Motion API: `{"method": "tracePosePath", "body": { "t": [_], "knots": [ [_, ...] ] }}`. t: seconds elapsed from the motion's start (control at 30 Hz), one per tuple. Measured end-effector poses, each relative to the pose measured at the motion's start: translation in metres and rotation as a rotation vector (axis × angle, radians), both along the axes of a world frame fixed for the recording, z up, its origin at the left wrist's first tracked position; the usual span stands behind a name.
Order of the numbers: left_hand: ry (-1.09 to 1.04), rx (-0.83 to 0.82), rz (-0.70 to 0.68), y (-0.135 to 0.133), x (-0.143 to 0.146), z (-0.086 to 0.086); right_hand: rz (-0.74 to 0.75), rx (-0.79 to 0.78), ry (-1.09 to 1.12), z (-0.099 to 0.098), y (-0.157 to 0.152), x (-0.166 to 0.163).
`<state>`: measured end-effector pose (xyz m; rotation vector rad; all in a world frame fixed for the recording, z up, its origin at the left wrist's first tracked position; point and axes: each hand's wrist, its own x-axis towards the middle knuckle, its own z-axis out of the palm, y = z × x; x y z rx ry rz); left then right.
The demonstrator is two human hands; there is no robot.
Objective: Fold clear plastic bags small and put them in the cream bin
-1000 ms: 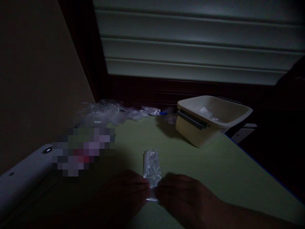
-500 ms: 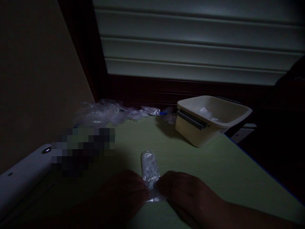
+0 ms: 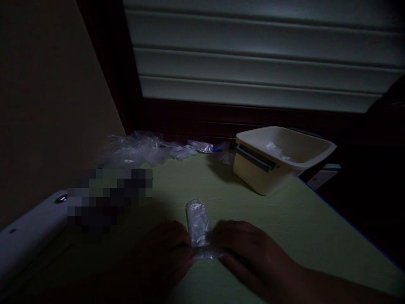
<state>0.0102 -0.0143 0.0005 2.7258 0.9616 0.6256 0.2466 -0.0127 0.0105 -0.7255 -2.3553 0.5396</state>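
A clear plastic bag [image 3: 198, 221], folded into a narrow strip, lies on the pale green tabletop [image 3: 171, 181]. Its near end is bent up into a short cross fold between my hands. My left hand [image 3: 169, 251] pinches the left corner of that end, fingers closed. From the other side, my right hand [image 3: 249, 249] grips the right corner between thumb and fingers. The far end of the strip rests flat and untouched. Dim light hides much of my left hand's detail.
A cream plastic bin [image 3: 256, 173] with a grey handle stands at the back right, crumpled clear plastic inside. More crumpled plastic bags [image 3: 136, 147] line the back edge beside a blue item [image 3: 217, 150]. A white power strip-like object [image 3: 34, 228] and a blurred patch occupy the left.
The near end of the plastic bag has been folded upward, away from me. Both hands have shifted slightly forward with it, and my right thumb now shows beneath the fold.
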Motion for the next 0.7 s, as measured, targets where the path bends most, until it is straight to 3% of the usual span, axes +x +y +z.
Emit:
{"method": "tracePosePath", "body": {
  "t": [0.17,0.37,0.7],
  "knots": [
    [-0.076,-0.062,-0.063,-0.002,-0.002,0.0,0.016,-0.019,0.017,0.003,-0.001,-0.001],
    [-0.154,-0.03,-0.067,-0.005,0.0,0.002,0.012,-0.203,0.024,0.012,-0.005,-0.001],
    [-0.187,-0.024,-0.02,0.004,0.001,0.004,-0.091,-0.363,0.134,0.001,-0.003,-0.006]
  ]
}}
